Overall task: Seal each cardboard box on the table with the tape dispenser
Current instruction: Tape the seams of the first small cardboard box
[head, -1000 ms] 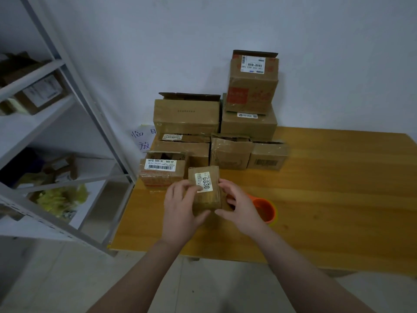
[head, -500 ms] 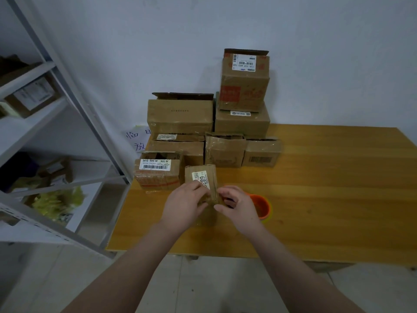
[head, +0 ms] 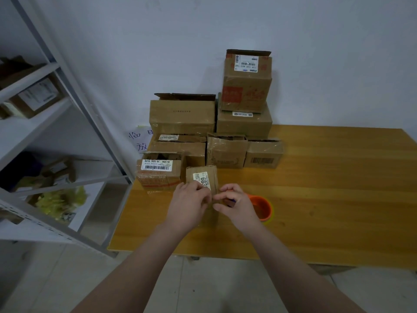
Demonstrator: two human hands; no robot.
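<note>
small cardboard box (head: 201, 177), matte brown with a white printed label, stands on the near-left part of the glossy wooden table (head: 327, 199). left hand (head: 190, 204) grips its left side, fingers curled over the label. right hand (head: 237, 204) pinches its right edge, fingers curled, hiding part of the round orange tape dispenser (head: 262, 207) just behind. crinkly taped cartons (head: 182, 114) stacked at the wall, some flaps up. grey metal shelf (head: 67, 86) at left, handwritten paper note (head: 141, 138) beside the stack.

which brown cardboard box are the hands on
The small brown cardboard box with the white 683 label, in front of the pile; left hand and right hand touch it, the rest sit untouched.
</note>
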